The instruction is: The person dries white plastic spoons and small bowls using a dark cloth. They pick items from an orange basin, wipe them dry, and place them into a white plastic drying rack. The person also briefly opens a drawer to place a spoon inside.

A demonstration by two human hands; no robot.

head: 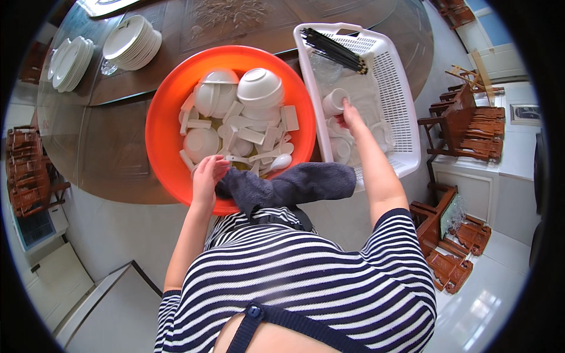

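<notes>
My right hand (pixel 350 115) reaches into a white plastic basket (pixel 408 128) and grips a white cup (pixel 333 102), which lies tilted near the basket's left wall. More white cups (pixel 340 149) and clear glassware sit below it. At the near rim of an orange plastic basin (pixel 164 141), my left hand (pixel 209 174) has bent fingers beside the end of a dark grey towel (pixel 309 183). Whether it grips the towel is unclear. White bowls (pixel 260 88), spoons (pixel 280 162) and small rectangular white dishes (pixel 289 118) are heaped in the basin. The towel drapes across to the basket.
A bundle of black chopsticks (pixel 335 50) lies at the basket's far end. Stacked white plates (pixel 132 42) and a second plate stack (pixel 73 64) stand left on the round glass-topped table (pixel 119 154). Wooden chairs (pixel 468 128) stand to the right, others (pixel 28 172) to the left.
</notes>
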